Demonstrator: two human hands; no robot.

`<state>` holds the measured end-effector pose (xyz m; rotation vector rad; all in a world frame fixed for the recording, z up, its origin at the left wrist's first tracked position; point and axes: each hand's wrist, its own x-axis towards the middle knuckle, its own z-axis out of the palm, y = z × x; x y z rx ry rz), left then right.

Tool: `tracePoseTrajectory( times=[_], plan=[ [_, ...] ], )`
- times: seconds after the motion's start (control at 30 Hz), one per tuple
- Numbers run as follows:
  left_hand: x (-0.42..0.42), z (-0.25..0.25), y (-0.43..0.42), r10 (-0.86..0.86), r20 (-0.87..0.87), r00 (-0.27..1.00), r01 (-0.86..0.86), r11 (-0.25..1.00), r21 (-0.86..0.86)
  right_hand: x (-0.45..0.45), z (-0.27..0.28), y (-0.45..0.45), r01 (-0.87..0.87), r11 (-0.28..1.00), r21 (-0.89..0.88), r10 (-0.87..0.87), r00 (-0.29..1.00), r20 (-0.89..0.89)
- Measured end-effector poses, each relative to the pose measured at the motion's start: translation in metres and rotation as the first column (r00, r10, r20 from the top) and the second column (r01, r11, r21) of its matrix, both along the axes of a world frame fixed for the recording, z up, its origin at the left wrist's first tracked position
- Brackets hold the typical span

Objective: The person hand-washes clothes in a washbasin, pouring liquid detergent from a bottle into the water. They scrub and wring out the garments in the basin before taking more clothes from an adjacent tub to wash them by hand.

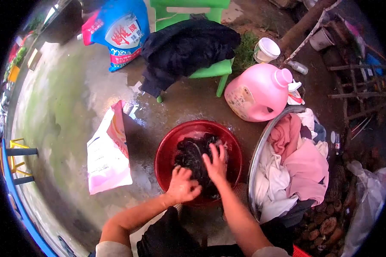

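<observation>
A red basin (160, 165) stands on the wet floor in front of me, with a wet black cloth (191, 156) bunched inside it. My left hand (183, 186) is over the basin's near left part, its fingers curled at the cloth's lower left edge; what they hold, if anything, is hidden. My right hand (216, 163) lies at the right side of the cloth with its fingers spread apart.
A metal tub (254, 180) of pink and white clothes stands right. Behind are a pink jug (259, 92), a green chair (222, 68) bearing dark clothing (188, 47), and a blue bag (124, 32). A white-and-pink packet (109, 156) stands left.
</observation>
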<state>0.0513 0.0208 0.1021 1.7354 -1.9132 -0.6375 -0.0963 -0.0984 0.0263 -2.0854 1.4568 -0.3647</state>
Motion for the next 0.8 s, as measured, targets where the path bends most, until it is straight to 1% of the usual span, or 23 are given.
tracePoseTrajectory(
  times=[0.03, 0.07, 0.13, 0.17, 0.2, 0.27, 0.3, 0.33, 0.4, 0.47, 0.5, 0.53, 0.6, 0.63, 0.67, 0.7, 0.73, 0.77, 0.8],
  plan=[
    [0.003, -0.002, -0.003, 0.168, -0.099, 0.981, -0.166, 0.986, 0.032, 0.007, 0.012, 0.018, -0.009, 0.999, 0.048, 0.013, 0.997, -0.078],
    [0.001, -0.017, -0.003, 0.336, -0.125, 0.934, -0.341, 0.94, -0.024, 0.013, 0.024, 0.035, -0.013, 0.995, 0.096, 0.028, 0.987, -0.157],
    [-0.007, -0.03, -0.011, 0.516, -0.081, 0.853, -0.522, 0.848, -0.089, 0.013, 0.016, 0.07, -0.192, 0.978, -0.084, 0.169, 0.959, -0.227],
    [-0.014, -0.051, -0.007, 0.549, 0.045, 0.834, -0.54, 0.831, -0.137, 0.014, 0.02, 0.077, -0.211, 0.977, -0.028, 0.203, 0.963, -0.178],
    [-0.018, -0.067, -0.008, 0.566, 0.069, 0.822, -0.561, 0.824, -0.082, 0.013, 0.004, 0.085, -0.22, 0.967, -0.129, 0.194, 0.963, -0.188],
    [-0.018, -0.09, -0.015, 0.588, 0.127, 0.799, -0.595, 0.803, 0.022, 0.014, -0.022, 0.072, -0.234, 0.946, -0.224, 0.188, 0.959, -0.21],
    [-0.008, -0.089, -0.029, 0.531, 0.142, 0.835, -0.549, 0.823, 0.146, 0.02, -0.022, 0.055, -0.253, 0.946, -0.205, 0.199, 0.947, -0.252],
    [0.001, -0.093, -0.041, 0.468, 0.211, 0.858, -0.493, 0.866, 0.083, 0.026, -0.022, 0.041, -0.272, 0.936, -0.222, 0.212, 0.942, -0.261],
    [0.012, -0.115, -0.063, 0.526, 0.201, 0.826, -0.559, 0.809, 0.182, 0.035, -0.017, 0.011, -0.29, 0.954, -0.078, 0.268, 0.939, -0.217],
    [0.023, -0.135, -0.078, 0.512, 0.189, 0.838, -0.546, 0.796, 0.261, 0.041, -0.027, -0.017, -0.187, 0.961, 0.202, 0.222, 0.961, -0.164],
    [0.023, -0.134, -0.084, 0.544, 0.229, 0.807, -0.589, 0.77, 0.244, 0.046, -0.024, -0.033, -0.074, 0.953, 0.295, 0.123, 0.981, -0.152],
    [0.026, -0.134, -0.087, 0.563, 0.217, 0.798, -0.603, 0.746, 0.282, 0.047, -0.032, -0.052, -0.029, 0.912, 0.409, 0.085, 0.989, -0.118],
    [0.03, -0.134, -0.093, 0.604, 0.191, 0.774, -0.628, 0.693, 0.354, 0.04, -0.064, -0.069, 0.095, 0.871, 0.483, -0.137, 0.989, 0.053],
    [0.034, -0.106, -0.097, 0.63, 0.146, 0.762, -0.605, 0.614, 0.507, 0.029, -0.09, -0.072, 0.094, 0.898, 0.43, -0.149, 0.984, 0.096],
    [0.033, -0.094, -0.092, 0.672, 0.11, 0.732, -0.634, 0.613, 0.471, 0.021, -0.107, -0.071, 0.094, 0.92, 0.379, -0.157, 0.978, 0.137],
    [0.031, -0.087, -0.082, 0.711, 0.075, 0.699, -0.664, 0.607, 0.437, 0.024, -0.074, -0.07, 0.152, 0.897, 0.415, -0.169, 0.986, 0.005],
    [0.029, -0.079, -0.073, 0.747, 0.039, 0.664, -0.694, 0.596, 0.403, 0.019, -0.055, -0.059, 0.137, 0.968, 0.21, -0.157, 0.984, 0.082],
    [0.032, -0.072, -0.063, 0.779, -0.087, 0.621, -0.677, 0.589, 0.441, 0.011, -0.033, -0.051, 0.164, 0.975, 0.148, -0.174, 0.983, 0.056],
    [0.035, -0.084, -0.055, 0.819, -0.192, 0.54, -0.662, 0.554, 0.504, 0.001, -0.02, -0.043, 0.193, 0.978, 0.084, -0.197, 0.98, 0.033]
  ],
)
